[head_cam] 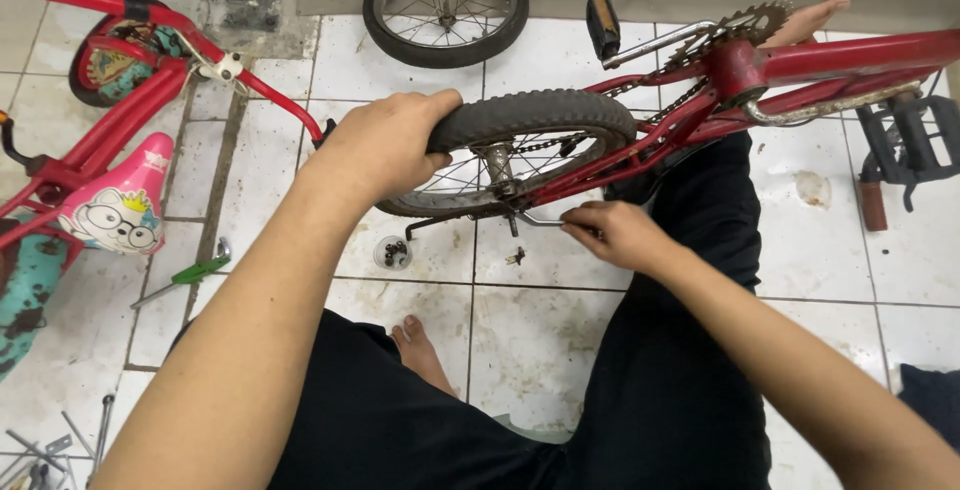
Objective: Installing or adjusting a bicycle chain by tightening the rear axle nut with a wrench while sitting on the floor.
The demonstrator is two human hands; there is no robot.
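The left hand (385, 145) grips the tyre of the rear wheel (520, 150) on the upturned red bicycle frame (800, 75) lying centre-far, while the right hand (615, 235) pinches a wrench (535, 218) at the axle.

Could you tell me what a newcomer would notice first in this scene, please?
The red bicycle frame lies overturned across the person's lap at centre right. The left hand clasps its rear tyre; the right hand holds a wrench at the axle. A loose wheel lies at top.
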